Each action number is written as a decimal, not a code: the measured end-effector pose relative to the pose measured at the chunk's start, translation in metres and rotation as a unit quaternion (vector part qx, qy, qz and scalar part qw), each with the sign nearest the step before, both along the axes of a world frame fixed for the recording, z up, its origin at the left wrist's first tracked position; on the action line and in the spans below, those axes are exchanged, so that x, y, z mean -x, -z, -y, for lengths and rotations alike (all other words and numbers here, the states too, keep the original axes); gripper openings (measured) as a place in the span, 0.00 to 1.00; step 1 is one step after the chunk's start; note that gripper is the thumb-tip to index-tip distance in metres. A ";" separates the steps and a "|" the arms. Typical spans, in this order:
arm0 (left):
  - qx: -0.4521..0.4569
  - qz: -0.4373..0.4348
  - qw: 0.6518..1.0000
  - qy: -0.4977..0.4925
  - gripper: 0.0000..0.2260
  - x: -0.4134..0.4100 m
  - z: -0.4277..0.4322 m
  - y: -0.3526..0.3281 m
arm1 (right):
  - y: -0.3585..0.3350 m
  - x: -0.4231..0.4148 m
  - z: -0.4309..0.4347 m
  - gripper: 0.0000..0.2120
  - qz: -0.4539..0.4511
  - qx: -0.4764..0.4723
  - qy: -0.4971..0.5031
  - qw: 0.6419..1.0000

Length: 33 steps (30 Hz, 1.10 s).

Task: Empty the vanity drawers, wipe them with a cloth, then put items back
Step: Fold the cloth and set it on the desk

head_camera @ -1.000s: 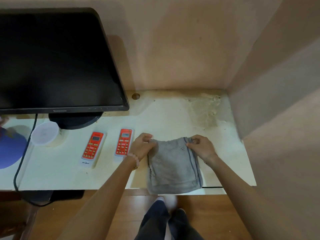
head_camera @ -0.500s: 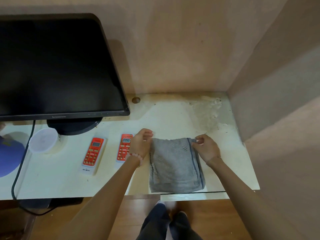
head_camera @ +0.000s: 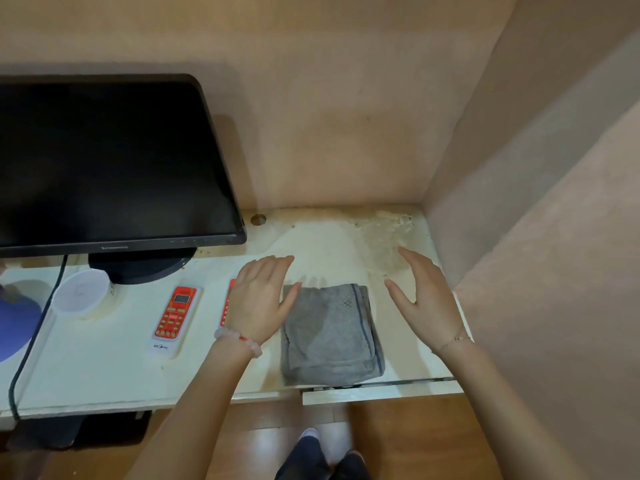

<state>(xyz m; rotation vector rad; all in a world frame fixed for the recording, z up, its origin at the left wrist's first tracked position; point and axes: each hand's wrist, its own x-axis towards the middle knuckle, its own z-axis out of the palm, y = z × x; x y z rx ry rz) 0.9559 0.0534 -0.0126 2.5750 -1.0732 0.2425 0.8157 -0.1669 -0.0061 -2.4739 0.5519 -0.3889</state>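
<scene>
A folded grey cloth (head_camera: 330,332) with a dark stripe lies flat on the white vanity top (head_camera: 104,368), near its front edge. My left hand (head_camera: 259,299) hovers just left of the cloth, fingers straight, holding nothing. My right hand (head_camera: 424,296) hovers to the cloth's right, fingers straight and spread, also holding nothing. A drawer front (head_camera: 377,393) shows slightly out below the cloth. Two red-and-white remotes lie to the left: one in full view (head_camera: 176,315), the other (head_camera: 227,303) mostly hidden behind my left hand.
A black monitor (head_camera: 104,164) on a round stand fills the back left. A white round lid (head_camera: 81,294) and a blue object (head_camera: 17,323) sit at far left, with a black cable (head_camera: 34,337) running down. Walls close the right side. A stained patch (head_camera: 384,244) marks the back right.
Both hands let go of the cloth's top corners and lifted off to either side with fingers straightened. The cloth now lies folded by itself. The view tilted upward.
</scene>
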 end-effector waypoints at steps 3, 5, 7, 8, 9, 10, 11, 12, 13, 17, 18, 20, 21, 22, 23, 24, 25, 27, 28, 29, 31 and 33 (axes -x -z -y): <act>-0.006 0.016 1.000 0.008 0.19 0.015 0.001 -0.012 | -0.011 0.017 0.002 0.26 0.023 0.026 0.012 0.999; -0.012 0.015 1.000 0.016 0.21 0.024 0.004 -0.019 | -0.017 0.028 0.004 0.26 0.036 0.046 0.014 0.998; -0.011 0.015 1.000 0.022 0.20 0.032 0.009 -0.025 | -0.022 0.038 0.007 0.26 0.046 0.069 0.015 0.996; -0.010 0.016 0.999 0.025 0.20 0.037 0.012 -0.028 | -0.024 0.043 0.009 0.26 0.048 0.077 0.018 0.996; -0.009 0.017 0.999 0.030 0.20 0.041 0.015 -0.031 | -0.025 0.049 0.010 0.25 0.049 0.081 0.022 0.995; -0.009 0.017 0.999 0.035 0.20 0.045 0.019 -0.034 | -0.026 0.054 0.012 0.25 0.048 0.084 0.027 0.995; -0.010 0.017 0.999 0.041 0.20 0.049 0.023 -0.038 | -0.028 0.059 0.015 0.25 0.047 0.085 0.031 0.995; -0.009 0.018 0.999 0.047 0.21 0.052 0.027 -0.041 | -0.029 0.065 0.017 0.25 0.046 0.087 0.036 0.994; -0.007 0.021 0.998 0.054 0.21 0.056 0.032 -0.044 | -0.030 0.071 0.020 0.25 0.046 0.090 0.040 0.994; 0.014 0.027 0.993 0.110 0.20 0.067 0.061 -0.052 | -0.034 0.097 0.029 0.25 0.036 0.099 0.082 0.991; 0.018 0.026 0.991 0.133 0.20 0.070 0.069 -0.054 | -0.035 0.106 0.030 0.26 0.030 0.098 0.102 0.989; 0.021 0.026 0.983 0.182 0.21 0.075 0.088 -0.060 | -0.038 0.124 0.031 0.26 0.017 0.098 0.146 0.984; 0.022 0.029 0.977 0.208 0.21 0.077 0.098 -0.062 | -0.039 0.134 0.031 0.26 0.012 0.102 0.169 0.980; 0.023 0.032 0.971 0.235 0.22 0.078 0.107 -0.063 | -0.041 0.142 0.030 0.26 0.008 0.107 0.194 0.975; 0.023 0.032 0.964 0.263 0.22 0.080 0.116 -0.065 | -0.042 0.151 0.027 0.26 0.006 0.111 0.221 0.969; 0.023 0.030 0.956 0.290 0.22 0.081 0.124 -0.067 | -0.044 0.159 0.023 0.26 0.005 0.112 0.250 0.962; 0.022 0.027 0.947 0.318 0.22 0.084 0.131 -0.068 | -0.045 0.168 0.017 0.26 0.004 0.111 0.282 0.953; 0.019 0.026 0.928 0.371 0.22 0.090 0.141 -0.071 | -0.047 0.185 0.001 0.27 0.001 0.110 0.342 0.933; 0.019 0.027 0.917 0.397 0.21 0.094 0.145 -0.072 | -0.047 0.192 -0.009 0.27 -0.001 0.111 0.371 0.922; 0.021 0.027 0.906 0.423 0.20 0.098 0.149 -0.072 | -0.048 0.199 -0.020 0.27 -0.003 0.113 0.399 0.910; 0.026 0.019 0.881 0.473 0.20 0.107 0.153 -0.072 | -0.048 0.213 -0.041 0.27 -0.007 0.113 0.451 0.885; 0.028 0.012 0.857 0.515 0.21 0.119 0.157 -0.072 | -0.048 0.227 -0.064 0.27 -0.008 0.113 0.495 0.861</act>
